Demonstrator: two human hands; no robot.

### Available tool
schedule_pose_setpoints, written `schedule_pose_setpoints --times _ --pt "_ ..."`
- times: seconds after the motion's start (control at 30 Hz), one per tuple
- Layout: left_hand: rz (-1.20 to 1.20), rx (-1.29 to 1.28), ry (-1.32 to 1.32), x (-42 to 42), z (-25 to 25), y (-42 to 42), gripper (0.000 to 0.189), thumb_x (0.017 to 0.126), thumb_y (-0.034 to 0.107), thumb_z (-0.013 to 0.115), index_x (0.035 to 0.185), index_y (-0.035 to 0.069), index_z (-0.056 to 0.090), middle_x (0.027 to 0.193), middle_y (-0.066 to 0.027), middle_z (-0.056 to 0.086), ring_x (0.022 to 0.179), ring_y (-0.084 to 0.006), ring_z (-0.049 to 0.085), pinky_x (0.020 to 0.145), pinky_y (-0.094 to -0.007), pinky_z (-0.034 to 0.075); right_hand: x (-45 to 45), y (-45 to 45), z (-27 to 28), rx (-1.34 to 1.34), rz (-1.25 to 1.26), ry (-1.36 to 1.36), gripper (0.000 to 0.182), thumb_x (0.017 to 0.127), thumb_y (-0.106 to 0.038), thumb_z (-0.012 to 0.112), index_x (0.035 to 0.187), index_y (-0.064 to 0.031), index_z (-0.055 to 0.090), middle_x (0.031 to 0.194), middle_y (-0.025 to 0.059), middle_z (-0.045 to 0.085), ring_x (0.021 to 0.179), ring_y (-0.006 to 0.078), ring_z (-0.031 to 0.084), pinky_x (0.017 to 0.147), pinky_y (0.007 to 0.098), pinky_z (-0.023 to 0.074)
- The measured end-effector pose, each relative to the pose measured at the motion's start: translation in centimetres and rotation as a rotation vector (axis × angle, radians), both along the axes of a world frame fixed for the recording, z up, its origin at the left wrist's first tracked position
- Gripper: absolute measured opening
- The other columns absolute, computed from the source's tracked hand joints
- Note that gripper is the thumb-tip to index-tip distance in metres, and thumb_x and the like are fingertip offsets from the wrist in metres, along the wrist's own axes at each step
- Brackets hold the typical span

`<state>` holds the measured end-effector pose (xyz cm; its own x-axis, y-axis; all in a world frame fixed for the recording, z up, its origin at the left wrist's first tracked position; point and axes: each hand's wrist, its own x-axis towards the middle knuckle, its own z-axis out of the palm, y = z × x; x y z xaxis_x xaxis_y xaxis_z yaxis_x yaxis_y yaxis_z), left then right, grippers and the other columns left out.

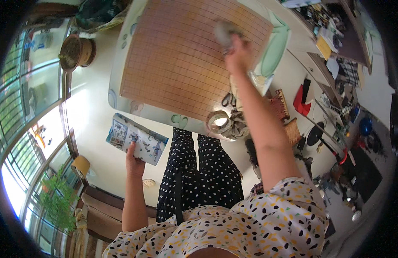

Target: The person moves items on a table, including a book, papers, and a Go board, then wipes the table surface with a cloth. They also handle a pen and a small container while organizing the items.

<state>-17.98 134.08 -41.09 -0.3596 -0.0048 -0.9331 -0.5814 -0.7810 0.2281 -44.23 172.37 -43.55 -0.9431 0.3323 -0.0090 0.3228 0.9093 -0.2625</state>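
My left hand (135, 161) grips a printed booklet (139, 138) by its lower edge, clear of the table at its near left. Over the far right part of a table covered by a slatted bamboo mat (182, 61), my right hand (239, 53) is closed on a greyish, cloth-like thing (225, 32), blurred by motion. Whether that thing touches the mat cannot be told. Black-handled scissors (229, 99), a roll of clear tape (219, 122) and a crumpled grey-brown cloth (236, 126) lie at the mat's near right corner.
A pale patterned cover (144, 109) shows around the mat. A potted plant (70, 53) stands on the floor at far left. To the right are woven stools (292, 131), a red dustpan (302, 100) and cluttered shelves (344, 61). A sofa (102, 211) stands behind on the left.
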Motion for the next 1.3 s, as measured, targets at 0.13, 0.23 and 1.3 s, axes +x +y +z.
schedule_pose_setpoints --times 0.13,0.23,1.3 --pt "0.046 0.018 -0.074 1.7 0.5 1.0 0.039 0.083 0.028 0.061 0.115 0.009 0.051 0.105 -0.0056 0.059 0.098 -0.0235 0.057 0.086 -0.0433 0.046 -5.1 3.7 -1.8 0.032 -0.249 0.035 0.046 0.079 -0.017 0.055 0.120 -0.0011 0.042 0.106 0.0173 0.058 0.090 0.0264 0.058 0.076 0.0381 0.0450" --pt "0.102 0.040 -0.146 3.5 0.2 1.7 0.037 0.082 0.026 0.062 0.113 0.009 0.051 0.104 -0.0059 0.060 0.099 -0.0241 0.057 0.090 -0.0439 0.044 -7.7 -1.3 -3.6 -0.237 -0.254 0.170 0.050 0.080 -0.016 0.056 0.125 -0.0030 0.040 0.113 0.0174 0.054 0.093 0.0257 0.057 0.079 0.0378 0.0446" --pt "-0.057 0.138 0.027 -3.5 -0.5 2.6 0.042 0.086 0.028 0.057 0.122 0.010 0.046 0.114 -0.0053 0.056 0.105 -0.0235 0.053 0.092 -0.0436 0.042 8.9 -6.9 0.7 -0.212 0.308 -0.016 0.055 0.070 -0.003 0.062 0.122 -0.0187 0.051 0.110 0.0133 0.047 0.099 0.0351 0.047 0.084 0.0441 0.0418"
